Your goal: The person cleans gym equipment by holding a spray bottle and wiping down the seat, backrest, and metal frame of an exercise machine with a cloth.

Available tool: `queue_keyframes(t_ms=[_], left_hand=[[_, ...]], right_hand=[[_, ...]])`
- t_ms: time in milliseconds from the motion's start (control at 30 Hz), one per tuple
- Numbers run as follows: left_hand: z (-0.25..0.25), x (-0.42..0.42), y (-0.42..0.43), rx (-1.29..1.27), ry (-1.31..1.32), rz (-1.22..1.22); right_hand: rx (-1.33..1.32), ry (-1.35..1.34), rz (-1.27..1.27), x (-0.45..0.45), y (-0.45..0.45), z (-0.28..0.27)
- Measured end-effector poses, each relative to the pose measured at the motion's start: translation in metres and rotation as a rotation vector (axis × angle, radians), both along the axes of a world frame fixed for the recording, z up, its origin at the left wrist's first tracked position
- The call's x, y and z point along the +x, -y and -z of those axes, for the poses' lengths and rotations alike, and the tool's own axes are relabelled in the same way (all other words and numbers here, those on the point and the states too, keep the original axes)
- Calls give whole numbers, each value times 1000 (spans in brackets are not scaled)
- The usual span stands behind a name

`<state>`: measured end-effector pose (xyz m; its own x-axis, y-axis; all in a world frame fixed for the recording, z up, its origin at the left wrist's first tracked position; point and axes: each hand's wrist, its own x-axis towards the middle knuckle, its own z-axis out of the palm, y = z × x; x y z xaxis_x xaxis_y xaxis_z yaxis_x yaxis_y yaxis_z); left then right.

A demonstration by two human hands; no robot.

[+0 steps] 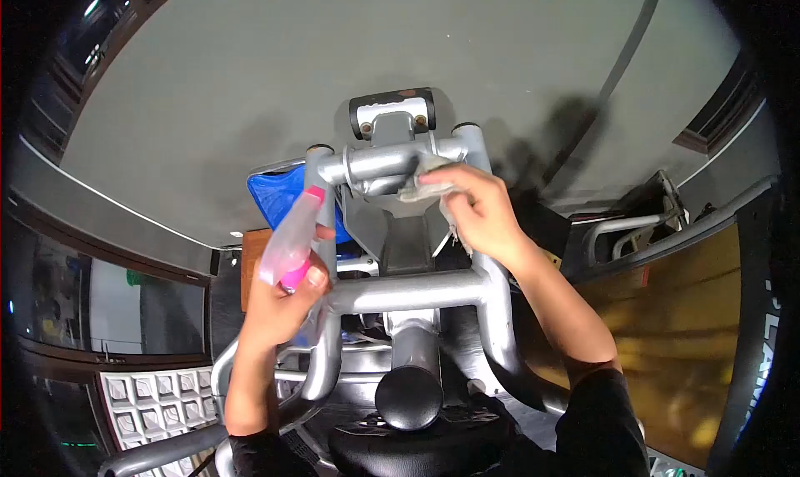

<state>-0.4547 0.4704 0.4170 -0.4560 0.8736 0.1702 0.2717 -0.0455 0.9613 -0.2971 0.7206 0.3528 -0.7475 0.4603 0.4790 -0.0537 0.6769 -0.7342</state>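
My left hand point(287, 306) is wrapped round a spray bottle point(287, 235) with a clear body and pink parts, held tilted beside the left upright of a silver metal frame. My right hand point(483, 214) grips a pale cloth point(429, 181), which is up against the upper crossbar point(383, 158) of that frame; whether the cloth presses on the bar I cannot tell. Below both hands runs a thicker lower crossbar point(412, 291). Part of the cloth is hidden behind my right fingers.
A silver and black end piece point(392, 113) tops the frame near the grey wall point(400, 35). Behind the left upright is a blue item point(279, 195). A black padded seat point(417, 452) and a round black cap point(408, 398) are close below. Metal bars point(633, 227) stand at right.
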Motion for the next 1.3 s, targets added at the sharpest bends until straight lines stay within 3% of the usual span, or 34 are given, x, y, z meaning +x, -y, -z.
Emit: queue_keyframes(t_ms=[33, 67, 133, 167, 200, 233, 300, 500, 633, 733, 767, 833, 1000, 1067, 1300], left_hand=[[-6, -2, 2, -7, -5, 4], [-10, -5, 4, -121, -36, 16], [-20, -14, 9, -368, -76, 65], [-20, -13, 9, -371, -82, 66], [-20, -12, 8, -367, -199, 65], [-18, -12, 7, -360, -314, 63], [-11, -17, 10, -415, -383, 93], [-11, -10, -2, -637, -428, 125], [0, -14, 2, -543, -466, 92], [-2, -14, 2, -541, -476, 95], [1, -16, 3, -543, -468, 89], [8, -19, 4, -463, -475, 81], [0, -17, 3, -499, -470, 93], [1, -16, 4, -511, -470, 107], [-3, -16, 4, -543, -519, 103]], right_hand=[[-295, -158, -56, -3, 1, 0], [-389, -318, -78, -7, 5, -1], [-418, -359, -38, -15, 8, 5], [-441, -395, 4, -17, 8, 7], [-491, -178, 21, -11, 6, 6], [-488, -182, 20, -11, 7, 6], [-825, -398, -79, -13, 11, 7], [-874, -425, -80, -14, 5, 4], [-829, -328, -114, -16, -12, 0], [-171, -123, -8, -28, -13, -20], [-172, -116, -15, -37, -12, -21], [141, -120, 11, -55, -7, -24], [344, 279, -187, -67, 24, 7], [584, 397, -320, -71, 25, 14], [812, 359, -369, -84, 17, 51]])
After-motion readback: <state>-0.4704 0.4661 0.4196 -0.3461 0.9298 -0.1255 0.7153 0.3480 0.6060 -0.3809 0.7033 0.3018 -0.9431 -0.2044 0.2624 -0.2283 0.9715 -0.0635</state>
